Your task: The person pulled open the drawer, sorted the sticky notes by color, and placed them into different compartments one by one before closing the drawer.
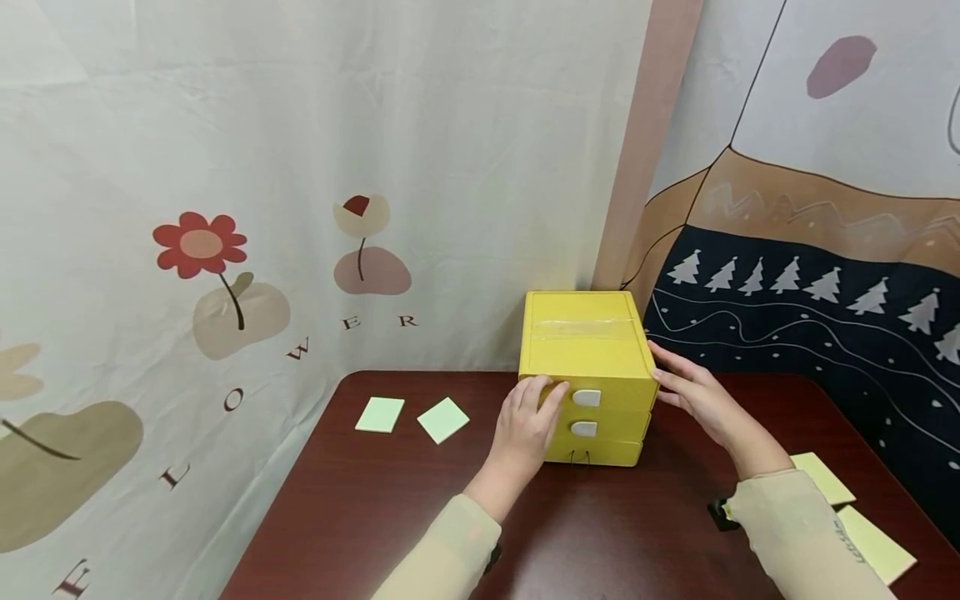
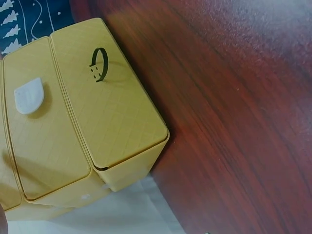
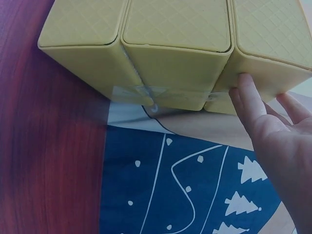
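At the left end of the dark red counter (image 1: 360, 508), we find two pale green pads, a first pad (image 1: 380, 414) and a second pad (image 1: 443, 420), lying flat and just apart. Next to the right comes our left hand (image 1: 525, 425), placed in front of the yellow drawer box (image 1: 588, 375) at the upper left part of its front. Its fingers are bent and the thumb stands apart from them; we cannot tell whether they grip the edge or only rest against it.

The box stands upright toward the rear of the counter, between the two hands, just in front of the pale curtain (image 1: 450, 167). We see no clearly longer axis; its depth runs away from us. Clear tape (image 1: 581, 327) crosses the top. The front carries an upper white tab (image 1: 587, 397), a lower white tab (image 1: 583, 428) and, on the bottom drawer, a dark loop (image 2: 106, 63).

Our right hand (image 1: 697, 396) lies on the right side of the box, fingers extended and spread, fingertips touching the upper side wall. Both hands are thus equally near. We judge the curtain behind to be the main limit on rearward movement. Farther right, two pale yellow pads, a rear pad (image 1: 825, 477) and a front pad (image 1: 873, 546), lie partly behind the right sleeve (image 1: 780, 508).
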Demonstrator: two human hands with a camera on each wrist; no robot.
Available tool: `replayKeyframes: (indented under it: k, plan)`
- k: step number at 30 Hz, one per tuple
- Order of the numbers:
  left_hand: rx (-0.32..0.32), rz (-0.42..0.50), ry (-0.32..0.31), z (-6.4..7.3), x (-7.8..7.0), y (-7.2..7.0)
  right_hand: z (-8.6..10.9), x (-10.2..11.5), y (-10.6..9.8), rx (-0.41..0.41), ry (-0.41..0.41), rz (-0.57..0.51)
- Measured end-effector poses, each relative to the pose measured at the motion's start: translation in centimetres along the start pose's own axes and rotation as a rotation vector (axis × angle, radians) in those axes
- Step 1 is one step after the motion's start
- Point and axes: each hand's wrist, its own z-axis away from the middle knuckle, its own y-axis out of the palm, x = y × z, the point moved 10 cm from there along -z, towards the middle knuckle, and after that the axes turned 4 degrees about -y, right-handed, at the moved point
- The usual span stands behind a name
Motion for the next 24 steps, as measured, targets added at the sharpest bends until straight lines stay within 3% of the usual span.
replayKeyframes:
  k: [4,15,24]
  plan:
    - [0.037,-0.009,-0.010,0.2,0.0,0.1,-0.1,0.0,0.0,0.004,0.016,0.030]
    - [0.066,-0.012,-0.016,0.4,0.0,0.1,-0.7,0.8,-0.4,0.012,0.040,0.175]
    - [0.082,-0.011,-0.028,0.8,-0.1,0.2,-1.3,0.2,-0.2,0.080,0.064,0.124]
